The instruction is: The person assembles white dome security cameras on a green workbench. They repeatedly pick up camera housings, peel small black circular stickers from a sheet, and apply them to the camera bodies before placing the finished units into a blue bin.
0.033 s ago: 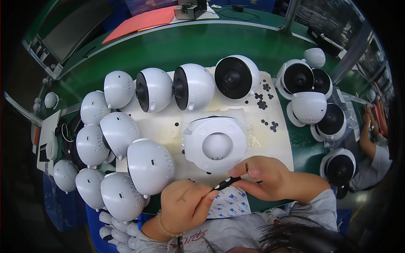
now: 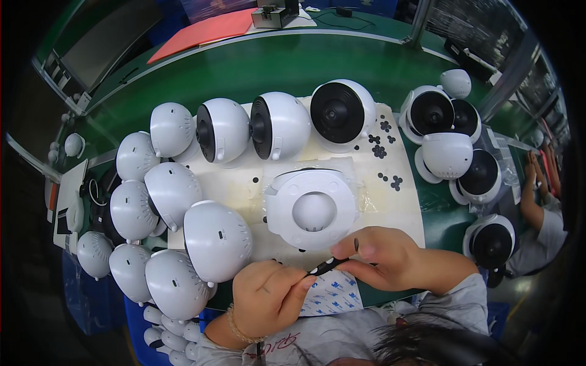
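Note:
In front of me a white dome camera (image 2: 282, 215) lies with its ring-shaped base facing up. Near the bench's front edge, my left hand (image 2: 268, 299) pinches a narrow black strip with white round spots (image 2: 321, 266). My right hand (image 2: 387, 259) has its fingers closed on the strip's other end. A small dark disc (image 2: 356, 244), like a round pad, shows edge-on against a right-hand finger. Under the strip is a white sheet with blue print (image 2: 332, 294). Several loose black round pads (image 2: 379, 151) are scattered on the cream mat (image 2: 400, 213).
White dome cameras (image 2: 218, 241) stand close along my left and across the back (image 2: 343, 113). More cameras (image 2: 447, 155) crowd the right. A blue bin (image 2: 137, 332) holding white domes is at lower left. A co-worker's arm (image 2: 530, 195) shows at far right.

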The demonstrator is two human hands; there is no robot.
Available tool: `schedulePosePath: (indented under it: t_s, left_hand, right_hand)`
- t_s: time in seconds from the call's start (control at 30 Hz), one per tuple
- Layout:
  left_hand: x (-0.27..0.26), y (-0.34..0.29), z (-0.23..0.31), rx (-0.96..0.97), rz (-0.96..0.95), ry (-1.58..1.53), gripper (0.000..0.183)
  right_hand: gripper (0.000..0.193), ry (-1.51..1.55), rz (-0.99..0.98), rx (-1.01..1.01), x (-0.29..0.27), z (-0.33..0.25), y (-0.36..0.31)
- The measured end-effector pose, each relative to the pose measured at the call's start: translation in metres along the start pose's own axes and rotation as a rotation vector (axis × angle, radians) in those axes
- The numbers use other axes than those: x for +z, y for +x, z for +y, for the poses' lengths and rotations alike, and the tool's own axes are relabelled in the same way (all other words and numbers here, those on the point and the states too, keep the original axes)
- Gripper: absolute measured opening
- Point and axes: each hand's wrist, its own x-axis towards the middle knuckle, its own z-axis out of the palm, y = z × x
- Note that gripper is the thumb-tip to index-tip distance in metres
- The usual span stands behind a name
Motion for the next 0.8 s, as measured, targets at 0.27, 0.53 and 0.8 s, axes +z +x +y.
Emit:
schedulePosePath:
  t_s: [0.27,0.53,0.8]
  left_hand:
    - [0.002,0.000,-0.002,0.029,0.023,-0.010,0.013]
    - [0.001,0.003,-0.002,-0.028,-0.010,-0.044,0.012]
    - [0.004,0.005,0.000,0.072,0.031,-0.005,0.014]
  right_hand:
    - [0.049,0.055,0.013,0.125,0.000,-0.006,0.002]
    - [0.041,0.065,-0.144,-0.091,-0.016,0.003,0.008]
    - [0.039,0.200,0.063,-0.048,0.004,-0.006,0.005]
